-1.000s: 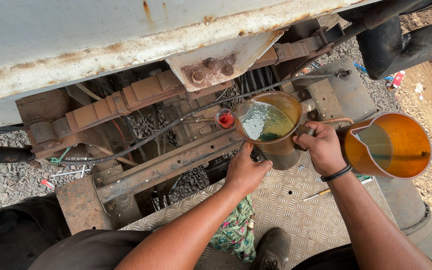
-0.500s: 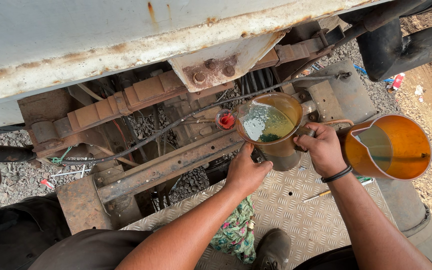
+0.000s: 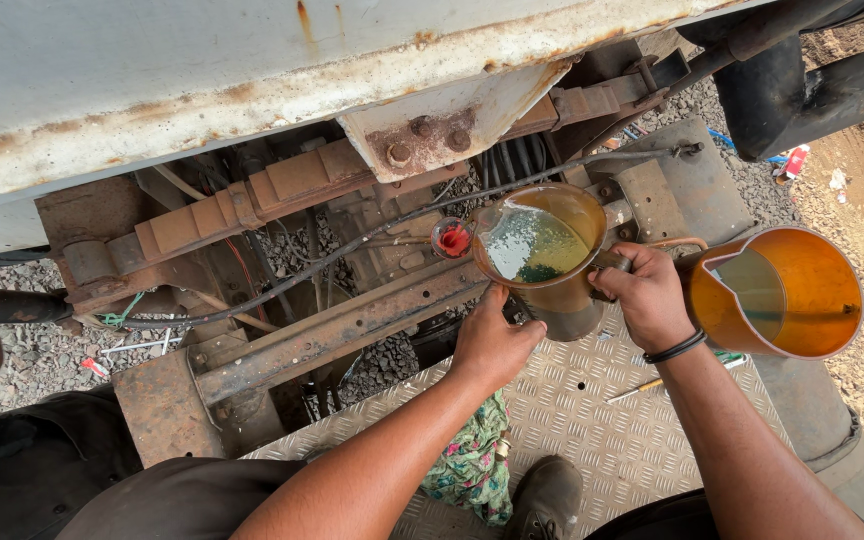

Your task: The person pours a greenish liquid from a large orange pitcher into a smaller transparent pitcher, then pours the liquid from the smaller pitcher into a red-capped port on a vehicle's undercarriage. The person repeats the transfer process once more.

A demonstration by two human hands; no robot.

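Compared with a second ago little had changed: my left hand (image 3: pixel 492 345) still clasped the underside of the funnel (image 3: pixel 542 250), and my right hand (image 3: pixel 647 292) stayed closed on the handle of the orange jug (image 3: pixel 782 292), upright just right of the funnel. The funnel, half full of greenish liquid, sat over the rusty frame rail (image 3: pixel 342 325) beside a red cap (image 3: pixel 452 240), hemmed in above by the grey body panel (image 3: pixel 202 90). Open room lay below on the tread plate (image 3: pixel 592 420), between rag (image 3: pixel 472 465) and shoe (image 3: pixel 547 495).

Bare forearms; a black band (image 3: pixel 674 348) circles the right wrist.
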